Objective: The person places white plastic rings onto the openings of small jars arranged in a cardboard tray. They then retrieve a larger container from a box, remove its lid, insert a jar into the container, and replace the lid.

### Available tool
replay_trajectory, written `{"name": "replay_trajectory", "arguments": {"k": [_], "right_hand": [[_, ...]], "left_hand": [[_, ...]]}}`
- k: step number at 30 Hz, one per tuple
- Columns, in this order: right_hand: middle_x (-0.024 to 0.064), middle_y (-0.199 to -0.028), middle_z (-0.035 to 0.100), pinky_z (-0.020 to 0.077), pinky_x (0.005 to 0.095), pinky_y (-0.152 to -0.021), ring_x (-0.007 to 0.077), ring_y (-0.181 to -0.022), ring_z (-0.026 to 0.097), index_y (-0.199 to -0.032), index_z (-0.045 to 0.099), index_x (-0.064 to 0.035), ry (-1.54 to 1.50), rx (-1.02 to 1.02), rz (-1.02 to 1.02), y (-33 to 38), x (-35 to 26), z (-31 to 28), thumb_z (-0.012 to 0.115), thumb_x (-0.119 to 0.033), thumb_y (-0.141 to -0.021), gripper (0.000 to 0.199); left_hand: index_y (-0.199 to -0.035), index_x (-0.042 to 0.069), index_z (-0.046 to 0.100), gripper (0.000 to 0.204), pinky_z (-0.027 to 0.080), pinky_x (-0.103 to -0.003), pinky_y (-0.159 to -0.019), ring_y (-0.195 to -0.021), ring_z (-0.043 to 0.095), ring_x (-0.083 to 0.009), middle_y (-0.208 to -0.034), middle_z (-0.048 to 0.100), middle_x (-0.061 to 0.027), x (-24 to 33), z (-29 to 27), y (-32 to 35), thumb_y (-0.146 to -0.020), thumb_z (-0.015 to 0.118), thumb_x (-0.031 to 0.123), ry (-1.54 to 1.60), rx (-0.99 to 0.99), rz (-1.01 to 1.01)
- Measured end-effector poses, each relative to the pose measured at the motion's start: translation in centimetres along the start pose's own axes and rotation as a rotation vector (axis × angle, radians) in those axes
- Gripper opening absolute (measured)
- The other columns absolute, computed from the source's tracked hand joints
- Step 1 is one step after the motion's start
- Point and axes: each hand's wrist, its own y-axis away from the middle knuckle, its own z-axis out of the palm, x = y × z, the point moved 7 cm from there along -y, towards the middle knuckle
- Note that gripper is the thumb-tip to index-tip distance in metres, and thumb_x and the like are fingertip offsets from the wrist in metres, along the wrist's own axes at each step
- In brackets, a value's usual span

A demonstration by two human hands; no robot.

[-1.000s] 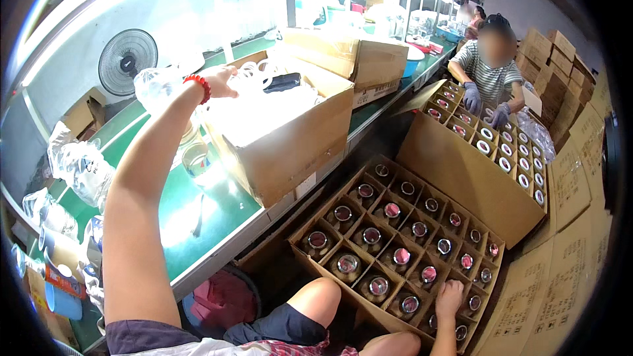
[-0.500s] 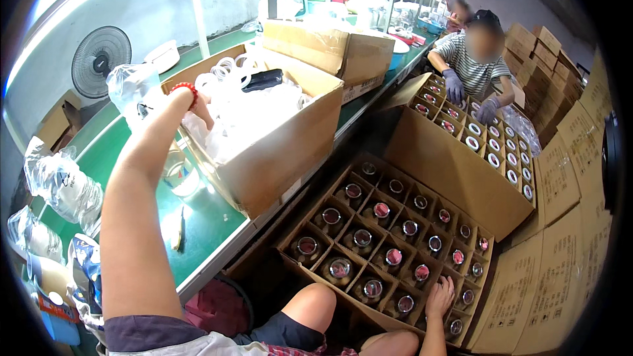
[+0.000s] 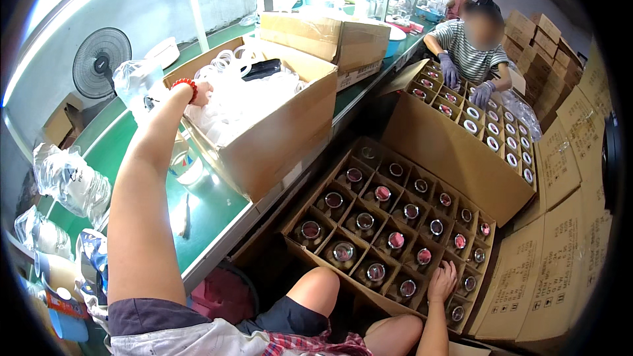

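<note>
My left arm stretches over the green bench to a cardboard box (image 3: pixel 283 135) heaped with translucent white rings (image 3: pixel 231 62) and pale plastic pieces. Inside its near-left edge is my left hand (image 3: pixel 203 93), a red bracelet (image 3: pixel 184 83) at the wrist; its fingertips are lost among the bright pieces, so its grip does not show. Low on the right, my right hand (image 3: pixel 442 281) rests on the dividers of a partitioned carton (image 3: pixel 376 304), fingers extended and apart. Upright glass jars (image 3: pixel 343 251) with round tops, some showing pink, fill the carton's cells around it.
Across from me, a gloved co-worker (image 3: pixel 478 53) handles a second carton (image 3: pixel 448 165) of jars with white or pink tops. A clear cup (image 3: pixel 188 165) stands on the green bench (image 3: pixel 214 217). Bagged white cups (image 3: pixel 72 184) and a fan (image 3: pixel 102 62) are left; stacked cartons (image 3: pixel 573 250) line the right.
My left hand has lifted a little among the white pieces. My right hand stays at the carton's dividers, slightly higher in view. The whole view has shifted slightly.
</note>
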Motion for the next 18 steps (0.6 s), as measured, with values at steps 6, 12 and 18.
{"name": "replay_trajectory", "arguments": {"k": [6, 12, 18], "right_hand": [[0.008, -0.125, 0.056, 0.0311, 0.0454, -0.103, 0.0284, -0.129, 0.04, -0.093, 0.065, -0.0018, -0.028, 0.047, 0.018, 0.2, 0.0, -0.5, 0.044, -0.021, -0.094, 0.028], [0.0072, -0.124, 0.056, 0.0317, 0.0453, -0.103, 0.0279, -0.128, 0.041, -0.092, 0.065, -0.0021, -0.017, 0.06, 0.007, 0.2, 0.3, -0.4, 0.046, -0.021, -0.093, 0.027], [0.0057, -0.125, 0.056, 0.0313, 0.0445, -0.104, 0.0266, -0.129, 0.039, -0.091, 0.066, -0.0021, 0.007, 0.026, 0.007, 0.4, 0.5, -0.1, 0.046, -0.021, -0.093, 0.028]], "left_hand": [[-0.12, 0.009, 0.06, 0.061, 0.047, -0.035, -0.094, -0.108, 0.059, -0.0325, -0.111, 0.064, -0.0198, 1.3, -4.6, 3.8, -0.06, 0.07, 0.008, 0.121, 0.262, -0.041], [-0.124, 0.003, 0.057, 0.061, 0.047, -0.034, -0.092, -0.105, 0.06, -0.0275, -0.11, 0.065, -0.0173, -1.4, -6.6, 3.8, -0.064, 0.068, -0.001, 0.408, 0.412, 0.007], [-0.131, 0.0, 0.048, 0.07, 0.047, -0.033, -0.09, -0.103, 0.06, -0.0251, -0.113, 0.062, -0.0157, -4.7, -7.2, 4.3, -0.065, 0.07, 0.003, 0.828, 0.594, 0.008]]}}
